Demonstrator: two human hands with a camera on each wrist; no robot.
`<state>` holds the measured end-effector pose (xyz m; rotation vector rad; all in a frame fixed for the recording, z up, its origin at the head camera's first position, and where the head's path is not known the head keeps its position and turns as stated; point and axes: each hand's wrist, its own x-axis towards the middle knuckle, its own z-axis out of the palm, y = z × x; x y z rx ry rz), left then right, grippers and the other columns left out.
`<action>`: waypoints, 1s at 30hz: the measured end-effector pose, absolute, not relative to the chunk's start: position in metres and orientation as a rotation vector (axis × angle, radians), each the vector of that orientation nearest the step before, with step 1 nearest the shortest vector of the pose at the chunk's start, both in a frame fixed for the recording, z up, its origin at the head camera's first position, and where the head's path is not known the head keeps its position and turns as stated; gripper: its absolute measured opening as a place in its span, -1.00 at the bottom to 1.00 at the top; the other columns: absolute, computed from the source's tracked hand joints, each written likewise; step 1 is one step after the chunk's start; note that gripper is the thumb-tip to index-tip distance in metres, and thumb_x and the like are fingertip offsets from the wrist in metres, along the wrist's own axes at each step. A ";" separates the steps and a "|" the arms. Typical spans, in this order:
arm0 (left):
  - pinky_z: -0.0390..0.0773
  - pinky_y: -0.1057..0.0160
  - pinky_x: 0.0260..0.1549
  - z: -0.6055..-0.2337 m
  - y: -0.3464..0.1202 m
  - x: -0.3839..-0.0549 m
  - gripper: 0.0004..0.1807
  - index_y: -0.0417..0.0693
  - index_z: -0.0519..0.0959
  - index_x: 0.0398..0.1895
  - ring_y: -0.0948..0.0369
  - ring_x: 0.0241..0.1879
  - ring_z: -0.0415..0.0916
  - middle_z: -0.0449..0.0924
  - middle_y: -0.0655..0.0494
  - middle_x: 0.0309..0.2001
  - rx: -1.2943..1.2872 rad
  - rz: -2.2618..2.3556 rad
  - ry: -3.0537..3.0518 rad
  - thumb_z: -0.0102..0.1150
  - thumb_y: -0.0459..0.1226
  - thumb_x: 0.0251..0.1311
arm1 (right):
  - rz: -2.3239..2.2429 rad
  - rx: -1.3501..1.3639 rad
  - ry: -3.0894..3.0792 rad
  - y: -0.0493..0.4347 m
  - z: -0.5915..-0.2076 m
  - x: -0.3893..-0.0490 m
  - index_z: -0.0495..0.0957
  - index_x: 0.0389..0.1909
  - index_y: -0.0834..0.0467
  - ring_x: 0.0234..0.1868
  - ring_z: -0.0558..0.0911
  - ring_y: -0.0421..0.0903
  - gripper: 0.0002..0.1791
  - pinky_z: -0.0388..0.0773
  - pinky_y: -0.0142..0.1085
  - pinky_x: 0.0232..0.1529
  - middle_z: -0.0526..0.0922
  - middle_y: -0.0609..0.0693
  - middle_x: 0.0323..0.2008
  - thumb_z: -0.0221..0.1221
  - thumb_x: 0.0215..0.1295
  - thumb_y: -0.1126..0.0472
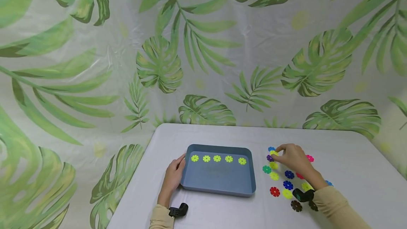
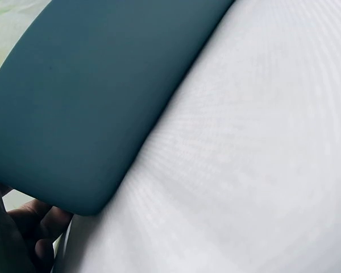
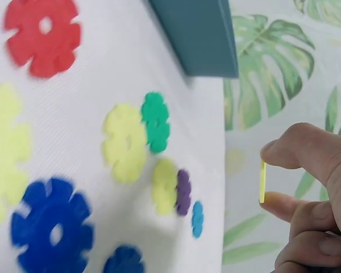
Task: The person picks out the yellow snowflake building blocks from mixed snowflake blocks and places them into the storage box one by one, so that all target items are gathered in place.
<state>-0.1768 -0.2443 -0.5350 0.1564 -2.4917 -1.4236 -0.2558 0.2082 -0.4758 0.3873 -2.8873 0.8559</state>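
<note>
A yellow notched disc (image 3: 262,181), seen edge-on in the right wrist view, is pinched between the thumb and a finger of my right hand (image 1: 294,157). It is held up over the scattered discs on the right. At the left side of a blue-grey tray (image 1: 219,189), my left hand (image 1: 173,175) grips the wall. In the left wrist view the fingers (image 2: 31,216) show only partly, behind the tray's corner. Several yellow discs (image 1: 217,158) lie in a row along the far side inside the tray.
Right of the tray lie loose notched discs: green (image 1: 266,169), red (image 1: 275,191), blue (image 1: 288,185), brown (image 1: 296,206), pink (image 1: 310,158) and more yellow ones (image 1: 287,194). They rest on a white-covered table (image 1: 219,211). A leaf-patterned curtain (image 1: 203,52) hangs behind it.
</note>
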 end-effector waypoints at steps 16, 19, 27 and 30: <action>0.39 0.10 -0.15 -0.534 -0.244 -0.177 -0.57 -0.01 0.52 0.37 0.16 -0.26 0.39 0.58 0.08 -0.18 0.182 -1.438 -2.500 -0.03 -0.11 0.56 | 0.862 0.593 -2.838 0.133 -0.449 -0.273 0.73 -0.21 0.30 -0.60 0.43 -0.14 -0.66 0.37 -0.26 -0.56 0.53 -0.05 -0.57 0.42 0.14 0.10; 0.39 0.09 -0.15 -0.534 -0.244 -0.177 -0.57 -0.02 0.52 0.37 0.15 -0.26 0.39 0.57 0.07 -0.19 0.177 -1.436 -2.498 -0.03 -0.11 0.56 | 0.857 0.640 -2.835 0.116 -0.446 -0.274 0.73 -0.22 0.28 -0.61 0.41 -0.14 -0.67 0.34 -0.27 -0.56 0.50 -0.07 -0.62 0.42 0.12 0.10; 0.39 0.09 -0.13 -0.535 -0.244 -0.178 -0.57 -0.02 0.52 0.37 0.16 -0.25 0.40 0.58 0.08 -0.18 0.192 -1.436 -2.498 -0.03 -0.11 0.56 | 0.826 0.771 -2.854 0.072 -0.446 -0.274 0.75 -0.25 0.26 -0.66 0.40 -0.21 -0.69 0.31 -0.31 -0.58 0.49 -0.14 -0.69 0.46 0.10 0.10; 0.39 0.09 -0.14 -0.535 -0.244 -0.178 -0.57 -0.03 0.52 0.37 0.16 -0.26 0.39 0.57 0.08 -0.19 0.186 -1.434 -2.499 -0.03 -0.11 0.56 | 0.831 0.824 -2.855 0.056 -0.445 -0.273 0.75 -0.25 0.25 -0.67 0.41 -0.22 -0.70 0.32 -0.33 -0.61 0.53 -0.15 -0.66 0.47 0.10 0.11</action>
